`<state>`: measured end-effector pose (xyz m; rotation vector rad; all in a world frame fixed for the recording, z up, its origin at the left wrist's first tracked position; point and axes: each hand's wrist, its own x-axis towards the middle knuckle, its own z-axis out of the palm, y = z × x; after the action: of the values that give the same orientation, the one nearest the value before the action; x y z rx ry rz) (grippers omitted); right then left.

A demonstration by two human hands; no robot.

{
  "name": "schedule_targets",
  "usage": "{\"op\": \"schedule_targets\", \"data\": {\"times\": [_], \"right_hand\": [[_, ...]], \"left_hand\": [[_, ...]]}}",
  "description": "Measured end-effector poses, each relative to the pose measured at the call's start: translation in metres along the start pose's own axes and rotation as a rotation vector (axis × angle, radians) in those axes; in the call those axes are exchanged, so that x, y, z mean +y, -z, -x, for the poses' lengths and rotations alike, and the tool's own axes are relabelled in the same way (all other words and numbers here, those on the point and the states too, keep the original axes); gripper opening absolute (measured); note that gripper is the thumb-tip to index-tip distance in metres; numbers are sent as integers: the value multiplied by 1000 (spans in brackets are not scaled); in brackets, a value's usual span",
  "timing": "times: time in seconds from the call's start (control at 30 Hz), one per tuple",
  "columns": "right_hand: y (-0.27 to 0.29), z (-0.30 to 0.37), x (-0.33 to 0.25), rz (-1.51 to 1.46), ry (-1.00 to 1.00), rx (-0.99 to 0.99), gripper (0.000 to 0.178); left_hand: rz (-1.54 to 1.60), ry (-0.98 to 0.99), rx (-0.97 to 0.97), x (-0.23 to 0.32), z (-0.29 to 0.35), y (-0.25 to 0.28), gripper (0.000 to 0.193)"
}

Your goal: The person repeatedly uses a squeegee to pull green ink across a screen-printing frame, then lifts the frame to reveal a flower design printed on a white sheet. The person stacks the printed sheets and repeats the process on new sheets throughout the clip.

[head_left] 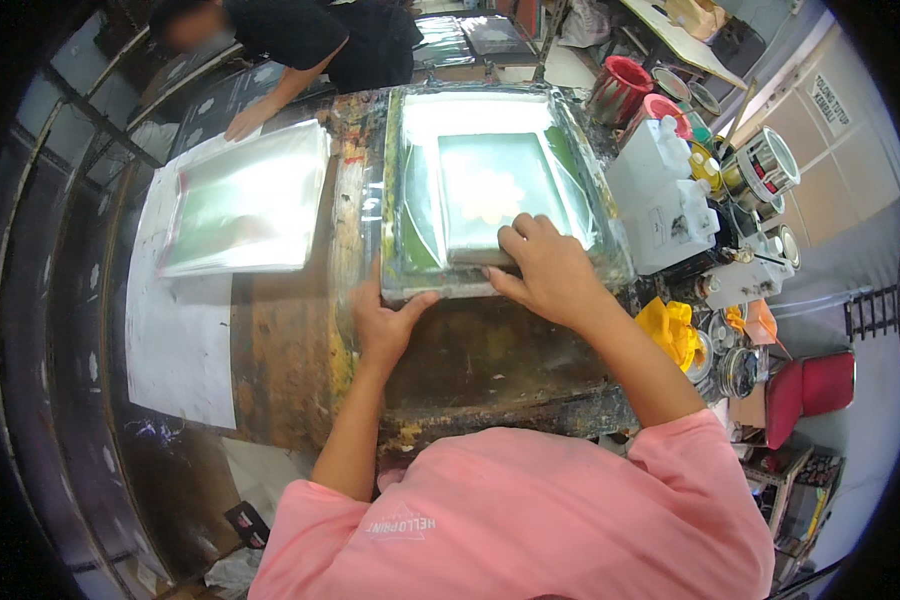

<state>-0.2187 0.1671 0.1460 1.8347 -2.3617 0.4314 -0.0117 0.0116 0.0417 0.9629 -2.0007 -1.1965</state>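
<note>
A screen printing frame (395, 200) lies on the stained worktable in front of me. Its pale mesh is bordered in green, with a light flower-shaped patch (490, 195) in the middle. My left hand (385, 320) grips the frame's near left corner, fingers along the side and thumb at the front edge. Over the near part of the mesh, my right hand (545, 265) closes on a grey bar-like strip (470, 257). Its fingers are bent over the strip and the thumb is on the near side; the hand partly covers the strip, so its kind is unclear.
Left of the frame, a stack of shiny clear sheets (250, 200) lies on white paper (175, 340). Another person's hand (250, 120) rests beyond it. White jugs (660, 200), paint cans (760, 165) and a yellow cloth (670, 330) crowd the right. A red chair (810, 390) stands farther right.
</note>
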Motion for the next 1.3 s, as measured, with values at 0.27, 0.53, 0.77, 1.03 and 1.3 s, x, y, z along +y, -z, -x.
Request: {"op": "schedule_targets", "data": {"times": [0.27,0.53,0.77,1.03,1.3], "right_hand": [[65,-83,8,194,90,511,33],[101,-130,29,172,67,531,47],[114,-146,29,166,48,544,52],[125,-155,31,66,15,446,50],[120,-152,32,140,14,493,47]], "left_hand": [[82,-224,55,62,-40,11,100],[-1048,-188,-77,-5,16,-21,106],[-346,-161,-27,27,-31,-35,72],[-123,-174,217,77,-91,-20,47],[-295,-58,301,12,-142,119,49]]}}
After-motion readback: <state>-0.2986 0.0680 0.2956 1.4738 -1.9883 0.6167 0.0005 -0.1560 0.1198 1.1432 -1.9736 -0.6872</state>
